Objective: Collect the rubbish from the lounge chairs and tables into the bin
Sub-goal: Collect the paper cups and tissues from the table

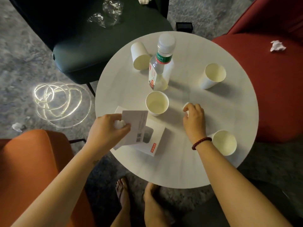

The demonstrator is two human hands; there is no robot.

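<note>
White and round, the bench [205, 161] has four paper cups on it. The tipped cup [139, 58] lies on its side at 11 o'clock. The far cup [213, 76] stands at 2 o'clock. The middle cup [157, 103] stands close to the middle. The near cup [223, 142] stands at 4 o'clock, just beside the right wrist. A clear bottle [161, 66] with a white cap and a green band stands at 12 o'clock, just beside the tipped cup.

A white box [154, 140] lies flat at 7 o'clock. The left grip [108, 128] is over it. Its fingers are curled round a scrunched tissue ball [119, 124], and they pinch a paper sheet [136, 122] too. The sheet covers part of the box.

The right grip [194, 118] is at 3 o'clock from the middle cup. Its fingers are curled, and the tips pinch a small white thing [186, 105]. I cannot tell what it is. A red bead band [201, 142] goes round the right wrist.

A dark green chair [98, 51] is at 11 o'clock, with clear plastic wrap [108, 13] and a white tissue [144, 0] on its seat. A red chair [270, 87] is at 3 o'clock with a crumpled tissue [277, 46] on it. An orange chair [32, 161] is at 8 o'clock. On the grey carpet [24, 63] at 9 o'clock lies a floor tissue [17, 126], near bright rings of light [60, 102].
</note>
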